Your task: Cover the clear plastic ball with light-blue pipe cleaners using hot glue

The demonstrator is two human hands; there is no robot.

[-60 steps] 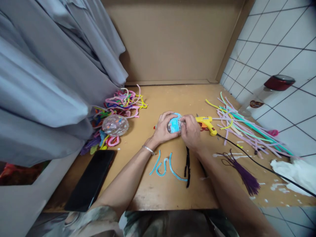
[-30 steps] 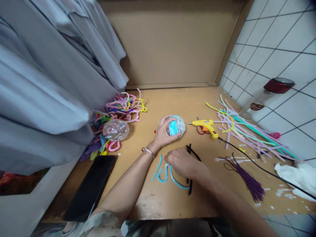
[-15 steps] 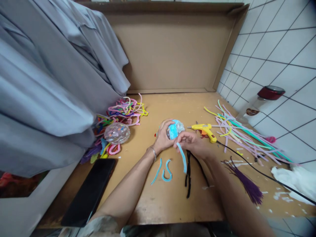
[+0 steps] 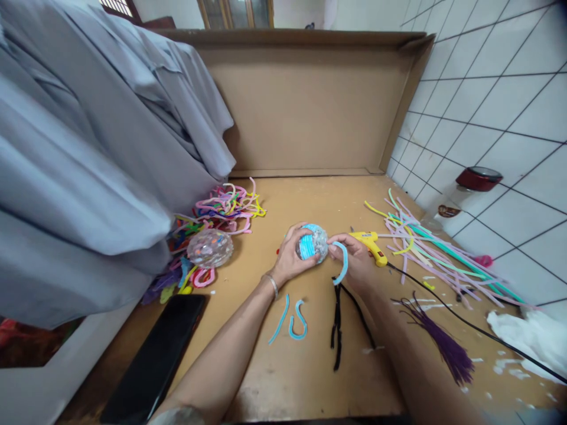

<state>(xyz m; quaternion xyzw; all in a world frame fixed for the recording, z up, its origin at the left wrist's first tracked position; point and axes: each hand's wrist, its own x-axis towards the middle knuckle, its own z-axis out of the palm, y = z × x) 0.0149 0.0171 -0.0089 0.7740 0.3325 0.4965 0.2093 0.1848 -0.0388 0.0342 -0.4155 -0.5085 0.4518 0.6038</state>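
Observation:
My left hand is wrapped round a clear, round ball partly covered with rows of light-blue pipe cleaner. A loose blue pipe cleaner is pinched in my right hand, its free end curving down beside the palm. The right fingertips are close to the ball's right side; whether they touch it I cannot tell. Below the hands lie a nearly straight blue pipe cleaner and a hooked blue pipe cleaner. Just behind my right hand rests a yellow glue gun, its nozzle hidden.
On the left are tangled colourful pipe cleaners, another clear ball and a black phone. To the right lie straight pipe cleaners, a purple tassel, white tissue and a red-lidded jar. Black strips lie centrally.
My right hand has shifted, and the blue pipe cleaner in it now curves instead of hanging nearly straight. The ball has turned in my left hand, showing more of its clear side. The view has tilted upward.

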